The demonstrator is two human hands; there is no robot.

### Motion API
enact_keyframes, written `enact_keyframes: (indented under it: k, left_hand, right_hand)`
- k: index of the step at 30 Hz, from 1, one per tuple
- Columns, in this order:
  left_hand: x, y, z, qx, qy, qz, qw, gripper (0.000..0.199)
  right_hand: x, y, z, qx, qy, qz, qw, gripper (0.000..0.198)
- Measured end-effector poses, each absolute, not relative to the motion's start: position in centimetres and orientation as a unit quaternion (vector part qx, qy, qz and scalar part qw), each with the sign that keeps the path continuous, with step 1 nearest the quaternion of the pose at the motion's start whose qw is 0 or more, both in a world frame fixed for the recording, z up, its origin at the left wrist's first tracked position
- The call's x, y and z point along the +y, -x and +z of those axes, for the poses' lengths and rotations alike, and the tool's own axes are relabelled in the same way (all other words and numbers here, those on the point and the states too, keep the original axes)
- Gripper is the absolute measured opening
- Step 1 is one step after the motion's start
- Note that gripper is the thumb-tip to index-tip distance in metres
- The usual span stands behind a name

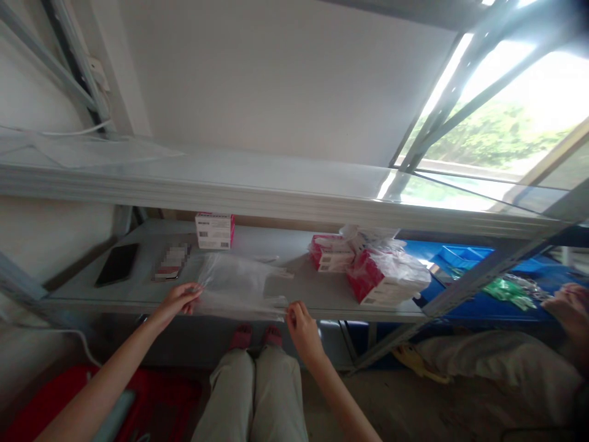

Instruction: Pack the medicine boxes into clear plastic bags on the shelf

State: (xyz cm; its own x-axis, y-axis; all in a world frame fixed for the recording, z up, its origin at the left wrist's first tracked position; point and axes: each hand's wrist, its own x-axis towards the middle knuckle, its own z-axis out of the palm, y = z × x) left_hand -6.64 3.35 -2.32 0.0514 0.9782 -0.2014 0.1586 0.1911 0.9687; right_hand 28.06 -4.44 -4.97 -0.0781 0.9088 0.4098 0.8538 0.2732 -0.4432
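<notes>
A clear plastic bag (237,283) with handle loops lies stretched flat over the front of the grey lower shelf (299,288). My left hand (180,298) pinches its left end. At the other end, my right hand (301,325) grips one handle strip between closed fingers. Behind the bag stands a white and pink box (215,231). To the right, pink and white boxes wrapped in clear plastic sit on the shelf: a smaller one (334,253) and a larger one (389,279).
A dark tablet-like slab (118,264) and a partly blurred phone-like item (171,263) lie at the left. An upper shelf (257,184) crosses above. At right are a slanted metal post (442,301), blue trays (469,258), green packets (513,291) and another person's hand (568,304). A red container (165,399) is below left.
</notes>
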Motion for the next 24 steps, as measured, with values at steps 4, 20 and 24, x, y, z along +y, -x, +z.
enact_keyframes:
  k: [4, 20, 24]
  left_hand:
    - [3.2, 7.2, -2.7, 0.56, -0.523, 0.384, 0.515, 0.059]
    - [3.2, 7.2, -4.0, 0.537, -0.548, 0.349, 0.538, 0.067]
    - [2.8, 6.8, -3.7, 0.534, -0.554, 0.358, 0.53, 0.07]
  right_hand:
    - [-5.0, -28.7, -5.4, -0.787, 0.589, 0.004, 0.184, 0.017]
    - [7.9, -31.8, -2.1, -0.747, 0.643, 0.072, 0.154, 0.03]
    - [10.0, -31.4, -2.9, -0.758, 0.614, 0.17, 0.139, 0.019]
